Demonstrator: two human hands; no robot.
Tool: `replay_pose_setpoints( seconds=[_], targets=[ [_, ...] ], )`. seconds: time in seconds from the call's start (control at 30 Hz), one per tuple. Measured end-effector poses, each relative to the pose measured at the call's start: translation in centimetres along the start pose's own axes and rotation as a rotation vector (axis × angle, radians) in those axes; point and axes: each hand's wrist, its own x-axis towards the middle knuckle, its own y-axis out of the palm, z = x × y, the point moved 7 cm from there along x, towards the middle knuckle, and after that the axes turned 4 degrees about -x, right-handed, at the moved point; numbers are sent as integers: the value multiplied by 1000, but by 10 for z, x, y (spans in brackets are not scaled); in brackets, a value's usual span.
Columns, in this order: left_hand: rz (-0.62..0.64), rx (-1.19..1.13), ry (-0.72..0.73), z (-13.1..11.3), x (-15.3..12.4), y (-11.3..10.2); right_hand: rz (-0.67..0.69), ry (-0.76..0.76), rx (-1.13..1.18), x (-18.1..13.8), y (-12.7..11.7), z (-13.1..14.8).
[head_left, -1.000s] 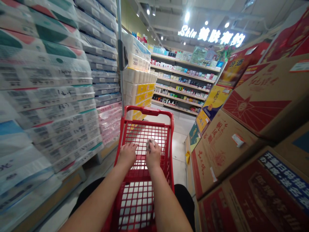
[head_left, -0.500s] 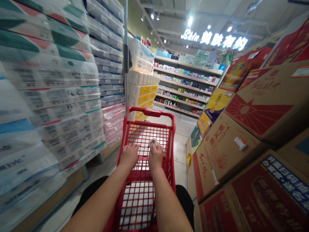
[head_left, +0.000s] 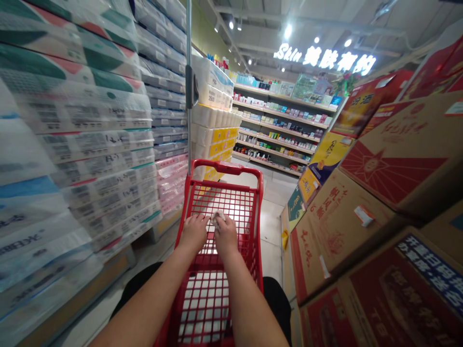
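A red mesh shopping cart (head_left: 224, 190) stands in front of me in a narrow aisle. My left hand (head_left: 193, 231) rests closed on the cart's near edge. Right beside it, my right hand (head_left: 226, 235) is closed on a small crumpled white cloth (head_left: 218, 218), which sticks out past the fingers. The two hands almost touch. The cart's basket shows only bare mesh with the floor below it.
Stacked packs of tissue and toilet paper (head_left: 83, 144) wall the left side. Cardboard cartons (head_left: 379, 193) are piled on the right. A metal pole (head_left: 188, 86) rises left of the cart. Shelves of small products (head_left: 278, 130) cross the aisle's far end, with pale tiled floor (head_left: 269, 217) ahead.
My right hand with the cloth has slid left, closer to my left hand. The view has moved slightly forward along the aisle.
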Motion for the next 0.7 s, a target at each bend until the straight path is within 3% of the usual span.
replay_pose_setpoints(
  seconds=[0.1,0.23,0.4,0.57,0.7],
  targets=[
    [0,4,-5,1,-1,-1,-51,61,-33,-1,-6,-2],
    [-4,-11,-15,2,-1,-2,73,-90,3,0,-1,10],
    [-28,-6,-8,4,-1,-2,-15,62,-5,3,-13,-5],
    [-22,9,-12,6,-1,1,85,-47,16,2,-5,3],
    [-30,18,-3,5,-1,0,-14,89,-12,2,-9,-6]
  ],
)
